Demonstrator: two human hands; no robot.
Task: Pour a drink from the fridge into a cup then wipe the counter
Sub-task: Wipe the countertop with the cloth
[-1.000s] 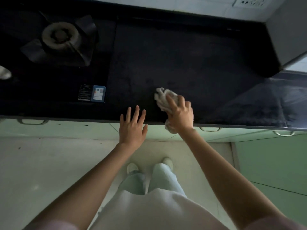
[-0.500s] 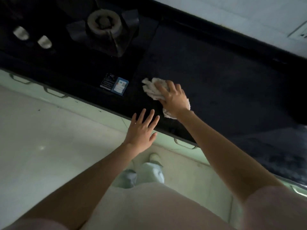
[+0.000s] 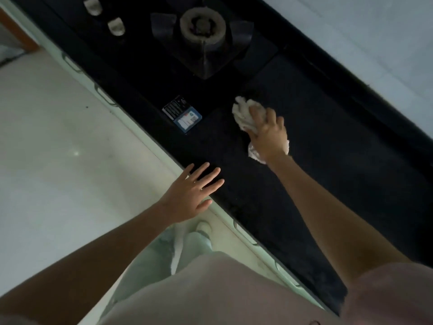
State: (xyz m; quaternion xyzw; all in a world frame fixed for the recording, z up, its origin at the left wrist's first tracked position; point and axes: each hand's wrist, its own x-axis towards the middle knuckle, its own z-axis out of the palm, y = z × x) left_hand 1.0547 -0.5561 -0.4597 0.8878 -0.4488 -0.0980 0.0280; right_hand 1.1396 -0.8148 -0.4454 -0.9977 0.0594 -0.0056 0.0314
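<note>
The right hand (image 3: 269, 134) presses a bunched white cloth (image 3: 243, 113) onto the dark surface (image 3: 328, 148), right of the burner (image 3: 202, 25). Soft, light, crushable: palm it whole. The left hand (image 3: 187, 195) is spread, holding nothing.

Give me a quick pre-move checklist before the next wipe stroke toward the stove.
1. Cloth grip: right hand presses the cloth flat on the counter. Ok.
2. Left hand: open, empty, fingers over the counter's front edge, apart from the cloth. Ok.
3. Path toward the burner: dark surface between cloth and stove shows nothing standing on it. Ok.
4. Sticker: lies flat left of the cloth; a stroke that way could catch it. Ok for now, watch it.
5. Burner off and cool: no flame seen, heat unknown. Cannot tell.
6. Counter clean: too dark to judge spills. Cannot tell.
</note>
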